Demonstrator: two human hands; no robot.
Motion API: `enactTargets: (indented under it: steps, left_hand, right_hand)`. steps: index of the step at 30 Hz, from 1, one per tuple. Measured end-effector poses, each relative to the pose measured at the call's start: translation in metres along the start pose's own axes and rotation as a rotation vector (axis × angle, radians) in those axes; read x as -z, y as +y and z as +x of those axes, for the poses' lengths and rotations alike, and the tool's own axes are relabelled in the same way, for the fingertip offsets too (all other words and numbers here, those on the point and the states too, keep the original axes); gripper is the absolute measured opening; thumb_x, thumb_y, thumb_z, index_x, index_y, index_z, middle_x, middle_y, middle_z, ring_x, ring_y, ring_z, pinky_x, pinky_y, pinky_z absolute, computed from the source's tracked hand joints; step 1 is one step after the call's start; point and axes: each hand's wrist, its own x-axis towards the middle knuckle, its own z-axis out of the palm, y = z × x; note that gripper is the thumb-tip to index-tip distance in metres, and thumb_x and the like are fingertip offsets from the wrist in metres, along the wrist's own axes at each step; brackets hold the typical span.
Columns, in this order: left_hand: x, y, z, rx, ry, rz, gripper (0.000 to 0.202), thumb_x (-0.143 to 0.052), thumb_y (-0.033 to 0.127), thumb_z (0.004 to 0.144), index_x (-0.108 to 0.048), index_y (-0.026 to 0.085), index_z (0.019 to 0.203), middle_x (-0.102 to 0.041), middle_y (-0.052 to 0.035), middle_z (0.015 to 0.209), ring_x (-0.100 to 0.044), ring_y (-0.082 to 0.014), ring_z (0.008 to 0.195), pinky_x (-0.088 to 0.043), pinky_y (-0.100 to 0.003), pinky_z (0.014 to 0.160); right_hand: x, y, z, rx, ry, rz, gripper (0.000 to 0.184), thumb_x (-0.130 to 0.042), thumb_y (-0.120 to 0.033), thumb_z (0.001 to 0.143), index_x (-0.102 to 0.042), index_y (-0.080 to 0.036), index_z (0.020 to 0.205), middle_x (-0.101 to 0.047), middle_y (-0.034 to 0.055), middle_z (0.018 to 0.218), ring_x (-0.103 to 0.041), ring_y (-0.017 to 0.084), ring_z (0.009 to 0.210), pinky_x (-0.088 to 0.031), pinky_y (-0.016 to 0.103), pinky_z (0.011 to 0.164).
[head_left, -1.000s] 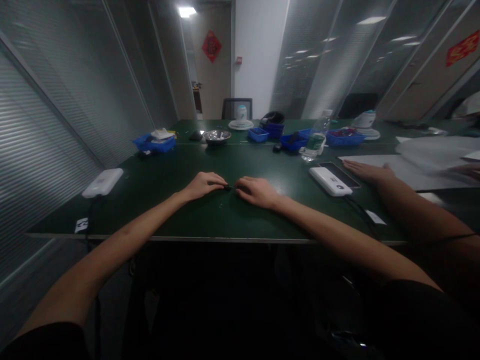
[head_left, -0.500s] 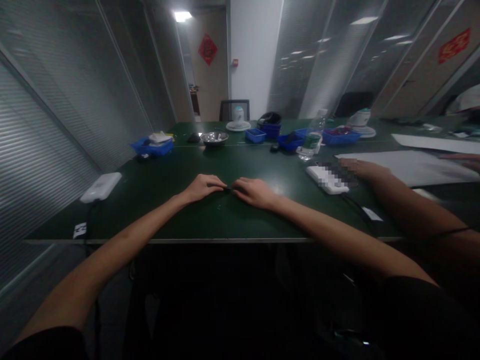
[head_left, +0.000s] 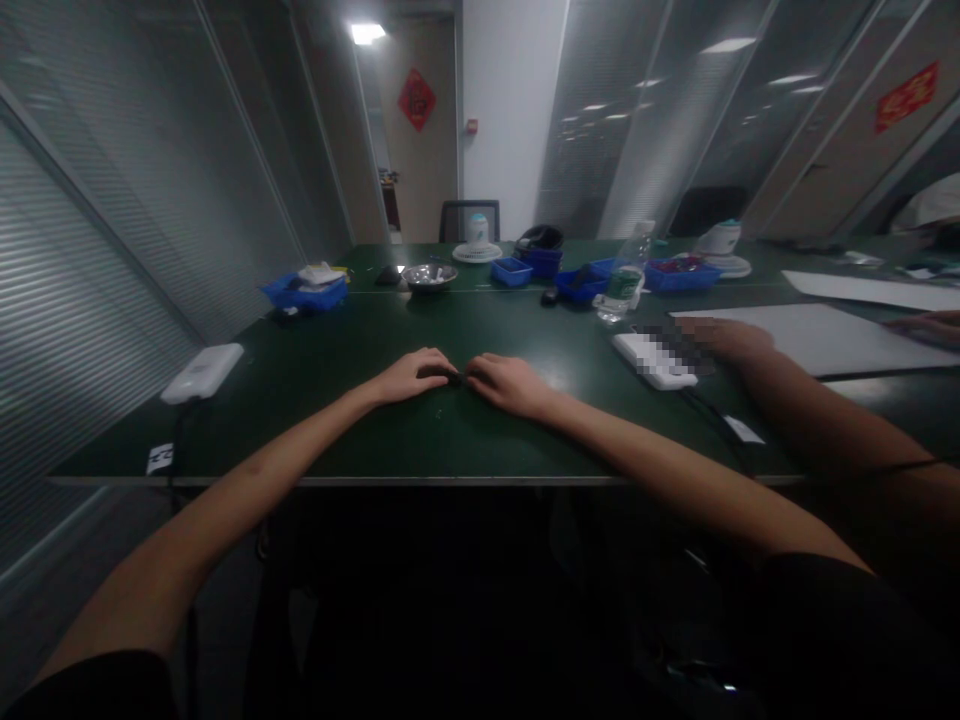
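Observation:
Both my hands rest on the dark green table point(head_left: 420, 440), fingertips meeting in the middle. My left hand point(head_left: 411, 374) and my right hand point(head_left: 507, 382) are both curled in a pinch on a small dark object point(head_left: 455, 378) held between them. The object is too small and dim to name. My forearms stretch out from the near table edge.
Another person's arm and hand point(head_left: 731, 340) lie at the right beside a white power bank point(head_left: 651, 359) and white sheets point(head_left: 832, 335). A white device point(head_left: 204, 371) sits at left. Blue bins point(head_left: 306, 291), a metal bowl point(head_left: 429, 275), a water bottle point(head_left: 622, 282) and a small fan point(head_left: 476, 238) stand farther back.
My two hands have drawn slightly closer together around the small dark object. The loose white sheets at the right have settled flat.

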Motion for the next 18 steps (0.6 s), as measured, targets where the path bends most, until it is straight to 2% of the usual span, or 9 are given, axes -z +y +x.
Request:
enactTargets:
  steps: [8, 11, 14, 18]
  left_hand:
    - [0.001, -0.004, -0.001, 0.019, -0.004, 0.021, 0.029, -0.062, 0.040, 0.100, -0.078, 0.024, 0.119, -0.071, -0.0097, 0.117, -0.064, -0.0266, 0.112, -0.050, -0.040, 0.100]
    - [0.009, -0.014, -0.004, 0.077, 0.035, 0.058, 0.031, -0.063, 0.042, 0.098, -0.080, 0.023, 0.115, -0.072, -0.0100, 0.116, -0.065, -0.0274, 0.110, -0.051, -0.041, 0.099]
    - [0.027, -0.036, -0.014, 0.207, 0.133, 0.127, 0.032, -0.065, 0.043, 0.096, -0.080, 0.023, 0.115, -0.073, -0.0093, 0.119, -0.067, -0.0278, 0.109, -0.052, -0.041, 0.099]
    - [0.066, -0.077, -0.043, 0.438, 0.319, 0.299, 0.031, -0.067, 0.036, 0.091, -0.081, 0.021, 0.115, -0.075, -0.0093, 0.120, -0.069, -0.0285, 0.110, -0.052, -0.040, 0.102]
  right_hand:
    - [0.003, -0.001, -0.002, -0.005, 0.002, -0.001, 0.030, -0.050, -0.039, 0.108, -0.063, -0.021, 0.128, -0.070, 0.0096, 0.119, -0.067, 0.021, 0.095, -0.044, 0.030, 0.079]
    - [0.004, 0.000, -0.002, -0.032, 0.001, -0.005, 0.029, -0.051, -0.038, 0.107, -0.064, -0.021, 0.126, -0.071, 0.0097, 0.119, -0.067, 0.022, 0.095, -0.045, 0.031, 0.080]
    - [0.005, -0.001, -0.002, -0.039, -0.005, 0.008, 0.029, -0.051, -0.038, 0.107, -0.064, -0.021, 0.127, -0.071, 0.0095, 0.120, -0.067, 0.021, 0.094, -0.046, 0.031, 0.079]
    - [0.007, -0.001, -0.003, -0.051, -0.023, 0.014, 0.031, -0.051, -0.040, 0.107, -0.064, -0.021, 0.127, -0.071, 0.0101, 0.121, -0.067, 0.021, 0.090, -0.046, 0.031, 0.076]
